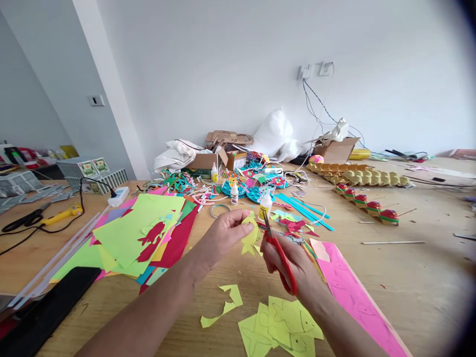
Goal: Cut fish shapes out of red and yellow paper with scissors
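Note:
Between the thumb and fingers of my left hand (231, 229) is a yellow paper fish cutout (249, 239), held up over the table. My right hand (288, 255) grips red-handled scissors (284, 265), with the blades pointing up beside the fish. Whether the blades touch the paper I cannot tell. A small yellow scrap (258, 250) shows between the fish and my right hand. Below my hands lie a jagged yellow offcut (225, 308) and several yellow paper pieces (280, 327) with fish drawn on them. A pink strip (351, 282) with drawn fish lies right of my right forearm.
Coloured paper sheets (130, 238) with red fish cutouts (151, 240) lie at left, near a black phone-like object (52, 307). Glue bottles (265, 206) stand ahead, before a heap of craft pieces (249, 178). Egg cartons (375, 177) and a painted carton strip (366, 203) are at right.

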`<state>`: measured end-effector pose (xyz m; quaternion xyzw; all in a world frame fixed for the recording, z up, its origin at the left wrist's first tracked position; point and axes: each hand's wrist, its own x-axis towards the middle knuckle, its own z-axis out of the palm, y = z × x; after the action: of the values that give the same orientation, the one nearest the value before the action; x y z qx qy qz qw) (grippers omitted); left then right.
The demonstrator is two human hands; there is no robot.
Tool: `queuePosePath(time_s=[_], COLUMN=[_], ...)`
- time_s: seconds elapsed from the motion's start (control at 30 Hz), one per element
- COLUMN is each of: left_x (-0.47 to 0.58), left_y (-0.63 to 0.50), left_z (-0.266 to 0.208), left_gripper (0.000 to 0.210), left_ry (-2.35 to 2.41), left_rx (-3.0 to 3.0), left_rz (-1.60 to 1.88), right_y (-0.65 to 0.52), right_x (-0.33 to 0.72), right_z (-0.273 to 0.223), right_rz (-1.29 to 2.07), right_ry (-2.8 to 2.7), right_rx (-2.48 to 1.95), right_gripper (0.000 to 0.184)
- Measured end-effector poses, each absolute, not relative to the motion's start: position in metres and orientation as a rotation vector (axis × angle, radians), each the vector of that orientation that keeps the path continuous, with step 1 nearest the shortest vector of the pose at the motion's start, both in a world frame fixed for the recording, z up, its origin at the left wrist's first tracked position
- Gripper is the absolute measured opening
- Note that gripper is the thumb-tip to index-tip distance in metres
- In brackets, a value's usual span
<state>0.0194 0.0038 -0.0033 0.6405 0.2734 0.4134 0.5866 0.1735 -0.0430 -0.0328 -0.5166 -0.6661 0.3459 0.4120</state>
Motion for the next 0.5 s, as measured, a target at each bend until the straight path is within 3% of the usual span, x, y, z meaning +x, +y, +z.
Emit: queuePosePath(time_s=[0.5], left_x=[0.0139], left_y=[0.0056], left_z=[0.0002], left_gripper=[0.026], left_ry=[0.705], left_rx=[1.609], left_rz=[0.947], right_y=[-0.0459], right_x=[0.1687], right_z=[-0.0302], right_rz=[1.082], right_ry=[-1.705], right_rx=[-1.284], right_gripper=[0.036])
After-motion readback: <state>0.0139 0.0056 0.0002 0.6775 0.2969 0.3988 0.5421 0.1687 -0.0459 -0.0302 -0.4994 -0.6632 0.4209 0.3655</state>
